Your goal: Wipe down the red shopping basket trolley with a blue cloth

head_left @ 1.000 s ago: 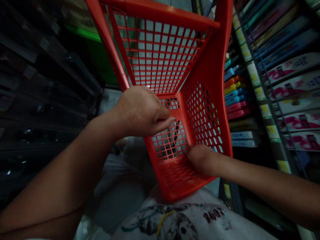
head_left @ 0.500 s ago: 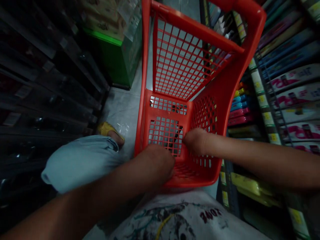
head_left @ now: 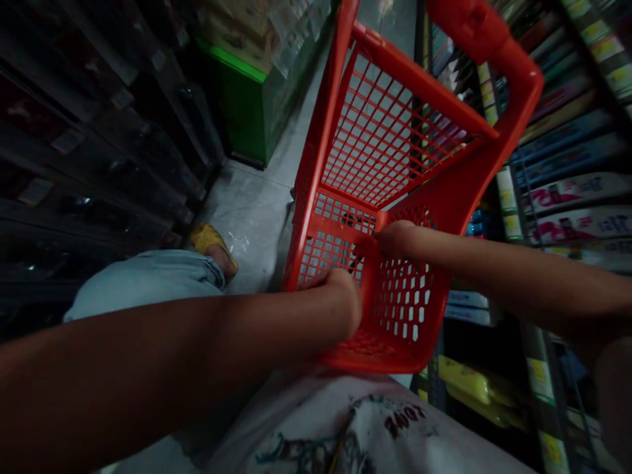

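Observation:
A red plastic shopping basket (head_left: 320,197) with grid walls and a thick handle stands in front of my body, tilted in view. My left hand (head_left: 338,289) is bent inward over the basket's opening; its back faces me, and most of its fingers are hidden. Further in, my right hand (head_left: 397,237) reaches down beside the basket's right inner wall. The fingers of that hand are dark and blurred against the red plastic, so I cannot make out whether they hold anything. No goods show in the visible part of the basket.
Shelves with packaged goods (head_left: 577,224) and price tags line the right side, close to the basket. On the left are dark shelves (head_left: 99,164) and a green box-like stand (head_left: 241,105). A foot in a yellow shoe (head_left: 212,243) rests on the grey floor (head_left: 251,204).
My right hand has moved up and further into the basket. The left hand has shifted slightly right and up. The basket appears further right and more tilted in view.

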`<state>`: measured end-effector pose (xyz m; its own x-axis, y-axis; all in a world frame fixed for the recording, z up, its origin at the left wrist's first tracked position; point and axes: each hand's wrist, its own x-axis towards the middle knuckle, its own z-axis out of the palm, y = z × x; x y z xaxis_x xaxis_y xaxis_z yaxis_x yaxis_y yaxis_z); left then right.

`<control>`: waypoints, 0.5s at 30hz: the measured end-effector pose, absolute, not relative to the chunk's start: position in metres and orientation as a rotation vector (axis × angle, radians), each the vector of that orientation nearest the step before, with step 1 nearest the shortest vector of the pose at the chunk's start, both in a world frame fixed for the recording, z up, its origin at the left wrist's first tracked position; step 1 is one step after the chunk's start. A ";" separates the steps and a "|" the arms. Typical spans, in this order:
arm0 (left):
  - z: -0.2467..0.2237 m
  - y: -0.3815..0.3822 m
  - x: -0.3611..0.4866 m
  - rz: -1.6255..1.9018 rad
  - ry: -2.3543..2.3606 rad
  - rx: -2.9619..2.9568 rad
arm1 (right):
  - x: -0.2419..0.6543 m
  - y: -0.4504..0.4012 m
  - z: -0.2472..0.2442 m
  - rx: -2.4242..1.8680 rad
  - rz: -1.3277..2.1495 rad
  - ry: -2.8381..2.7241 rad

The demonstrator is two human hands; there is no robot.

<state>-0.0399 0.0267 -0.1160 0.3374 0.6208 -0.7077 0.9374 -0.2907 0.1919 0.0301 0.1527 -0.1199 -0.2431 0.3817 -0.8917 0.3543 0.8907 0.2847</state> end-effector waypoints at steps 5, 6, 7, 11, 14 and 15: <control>-0.123 0.029 -0.039 -0.608 1.458 2.052 | 0.037 0.134 -0.121 0.379 -0.217 1.775; -0.123 0.027 -0.038 -0.574 1.453 2.069 | 0.038 0.136 -0.119 0.420 -0.220 1.799; -0.123 0.025 -0.036 -0.538 1.439 2.088 | 0.038 0.140 -0.116 0.490 -0.190 1.841; -0.121 0.020 -0.033 -0.449 1.411 2.137 | 0.035 0.158 -0.106 0.633 0.057 1.878; -0.117 0.025 -0.036 -0.408 1.441 2.154 | 0.041 0.140 -0.103 0.347 -0.033 1.784; -0.115 0.027 -0.038 -0.382 1.446 2.165 | 0.044 0.133 -0.101 0.245 -0.099 1.789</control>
